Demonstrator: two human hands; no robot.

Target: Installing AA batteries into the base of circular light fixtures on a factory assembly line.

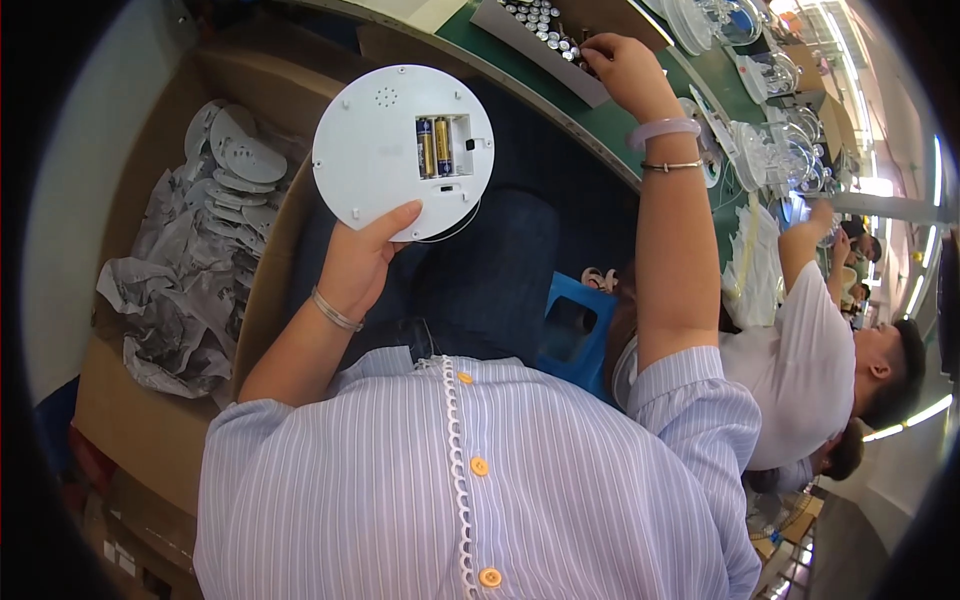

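My left hand (pixel 365 255) grips a round white plastic base (pixel 365 160) by its lower edge, thumb on the face turned toward me. In its uncovered battery compartment (pixel 462 130), two gold-and-dark batteries (pixel 434 148) lie side by side, with bare room to their right. A thin pale wire (pixel 450 236) curves along the lower rim. Far to the right, my right hand (pixel 625 75) reaches to an open cardboard box (pixel 590 93) of upright batteries (pixel 535 18). Its fingers are pinched together at what looks like a battery there, mostly hidden by the fingertips.
At my left stands a large carton (pixel 130 385) with stacked white discs (pixel 240 150) and crumpled wrapping (pixel 185 300). Clear domed parts (pixel 780 155) line the green worktable (pixel 455 28). A blue stool (pixel 575 325) is below; a person in white (pixel 790 380) works at the right.
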